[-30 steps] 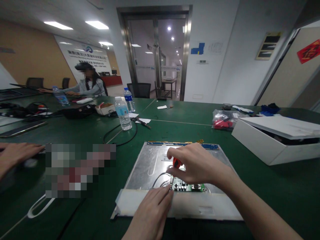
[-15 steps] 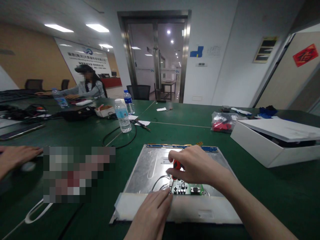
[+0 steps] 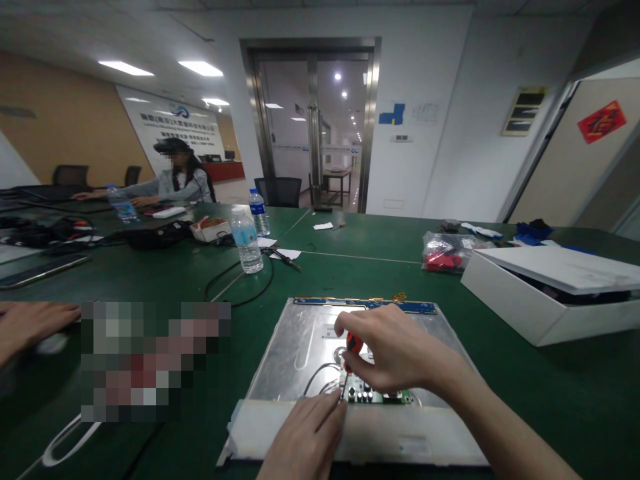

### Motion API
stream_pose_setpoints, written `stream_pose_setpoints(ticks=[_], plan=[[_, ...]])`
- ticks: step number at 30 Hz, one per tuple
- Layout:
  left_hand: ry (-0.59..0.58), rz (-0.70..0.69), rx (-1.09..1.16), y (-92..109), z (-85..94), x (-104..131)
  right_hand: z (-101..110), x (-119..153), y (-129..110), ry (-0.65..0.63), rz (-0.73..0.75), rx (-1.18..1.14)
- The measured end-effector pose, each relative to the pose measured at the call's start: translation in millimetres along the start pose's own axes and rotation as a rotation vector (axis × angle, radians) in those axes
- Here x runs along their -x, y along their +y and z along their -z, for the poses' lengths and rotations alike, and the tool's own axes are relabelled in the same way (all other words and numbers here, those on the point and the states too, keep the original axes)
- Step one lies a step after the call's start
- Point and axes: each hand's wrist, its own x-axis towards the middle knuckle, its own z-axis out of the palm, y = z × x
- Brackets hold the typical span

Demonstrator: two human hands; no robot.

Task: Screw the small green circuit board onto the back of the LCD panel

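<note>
A red and black screwdriver (image 3: 354, 343) stands nearly upright, its handle between the thumb and fingers of my right hand (image 3: 393, 347). Its thin shaft points down at the left edge of a green circuit board (image 3: 370, 393). Close to the tip, my left hand (image 3: 307, 427) rests with its fingers pressed together; whatever they pinch there is hidden. The board sits on the metal back of a flat display panel (image 3: 285, 360), which has a whitish strip (image 3: 375, 433) along its near side and a blue circuit strip (image 3: 415, 307) along its far edge. Dark wires run from the board's left side.
A white box (image 3: 530, 307) with a tilted lid stands right, beside a plastic bag (image 3: 447, 252) with red contents. Water bottles (image 3: 246, 243) and a black cable (image 3: 207, 287) lie beyond the panel. Another person's hand (image 3: 35, 327) is at the left edge; a person (image 3: 183, 177) sits farther back.
My right hand's fingers have shifted slightly on the screwdriver handle, and the hand covers more of the board. My left hand stays by the tip. The whole view has tipped slightly upward.
</note>
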Motion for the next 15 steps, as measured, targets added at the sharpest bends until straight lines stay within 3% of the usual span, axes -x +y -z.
stream_pose_setpoints(ticks=[2, 6, 10, 15], plan=[[0.011, -0.012, -0.015, -2.0, -0.3, 0.5, -3.8, -0.7, 0.9, 0.009, -0.023, 0.012], [-0.082, 0.009, -0.024, -0.7, 6.3, -1.6, -8.2, -1.7, 2.7, 0.014, -0.072, 0.046], [-0.015, -0.018, -0.023, -0.4, 7.7, -2.8, -3.5, -1.0, 1.1, 0.012, -0.013, -0.012], [-0.044, -0.006, -0.007, -3.3, 0.3, 1.0, -5.9, -3.3, 0.1, 0.016, -0.060, 0.005]])
